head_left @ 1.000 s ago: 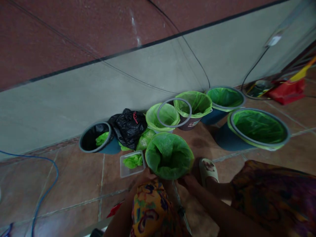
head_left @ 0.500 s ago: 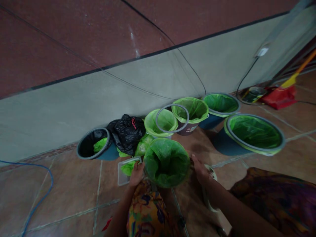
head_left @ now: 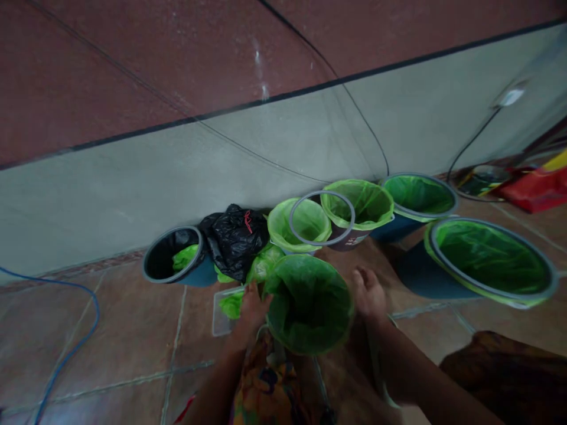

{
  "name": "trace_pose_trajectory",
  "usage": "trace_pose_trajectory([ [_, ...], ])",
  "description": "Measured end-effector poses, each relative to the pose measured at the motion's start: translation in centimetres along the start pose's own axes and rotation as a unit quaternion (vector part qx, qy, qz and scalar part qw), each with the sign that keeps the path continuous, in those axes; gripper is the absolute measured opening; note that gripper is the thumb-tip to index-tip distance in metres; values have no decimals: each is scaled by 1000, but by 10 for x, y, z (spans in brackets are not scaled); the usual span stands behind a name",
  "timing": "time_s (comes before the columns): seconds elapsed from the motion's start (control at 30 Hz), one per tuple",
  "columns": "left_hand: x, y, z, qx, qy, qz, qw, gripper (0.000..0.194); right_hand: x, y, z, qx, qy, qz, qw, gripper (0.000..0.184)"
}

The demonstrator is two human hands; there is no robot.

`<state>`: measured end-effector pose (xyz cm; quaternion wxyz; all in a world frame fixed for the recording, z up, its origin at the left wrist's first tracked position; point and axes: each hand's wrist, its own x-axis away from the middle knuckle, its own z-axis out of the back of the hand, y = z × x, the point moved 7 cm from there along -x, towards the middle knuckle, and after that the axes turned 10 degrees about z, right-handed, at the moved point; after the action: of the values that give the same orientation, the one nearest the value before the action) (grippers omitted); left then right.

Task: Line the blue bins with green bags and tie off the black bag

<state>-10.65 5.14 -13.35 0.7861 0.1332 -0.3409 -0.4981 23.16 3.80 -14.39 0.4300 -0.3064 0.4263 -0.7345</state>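
A round bin [head_left: 309, 304] lined with a green plastic bag stands in front of me, its mouth facing up. My left hand [head_left: 256, 306] is at the left side of its rim, fingers and thumb spread. To the right, my right hand [head_left: 370, 295] is beside the rim, its fingers loosely bent and apart, with a small gap to the bin. Just left of my left hand, a clear plastic box [head_left: 220, 321] holds a green bag [head_left: 231, 306]. The lower part of the lined bin is hidden by its mouth.
Along the wall stand a blue bin [head_left: 206, 268], a black bag [head_left: 234, 242], a pale lined bucket [head_left: 277, 224] and a dark lined bucket [head_left: 348, 233], with a grey ring [head_left: 293, 227] across both. Two lined blue bins [head_left: 392, 227] [head_left: 425, 274] are right. A blue cable [head_left: 93, 330] lies left.
My right hand has come away from the bin's rim, and its fingers have bent. My left hand has moved slightly up along the left side. The view has shifted a little.
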Motion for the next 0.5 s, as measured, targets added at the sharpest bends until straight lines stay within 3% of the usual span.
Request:
trace_pose_trajectory([
  [0.07, 4, 30, 3, -51, 49, -75, 995, 53, 1, -30, -33, 34, -122, 82, 989, 47],
  [0.13, 8, 61, -18, -75, -19, -164, 983, 50, 10, -47, -76, 100, -260, 135, 951, 44],
  [0.2, 8, 79, -48, -108, -116, -213, 964, 58, 15, -48, -109, 200, -323, 146, 914, 48],
  [0.33, -20, 66, -97, -208, -198, -147, 947, 78, 5, -13, -143, 335, -341, 67, 876, 59],
  [0.5, -51, 35, -140, -197, -229, -119, 946, 78, -1, 28, -163, 276, -345, 39, 897, 61],
])
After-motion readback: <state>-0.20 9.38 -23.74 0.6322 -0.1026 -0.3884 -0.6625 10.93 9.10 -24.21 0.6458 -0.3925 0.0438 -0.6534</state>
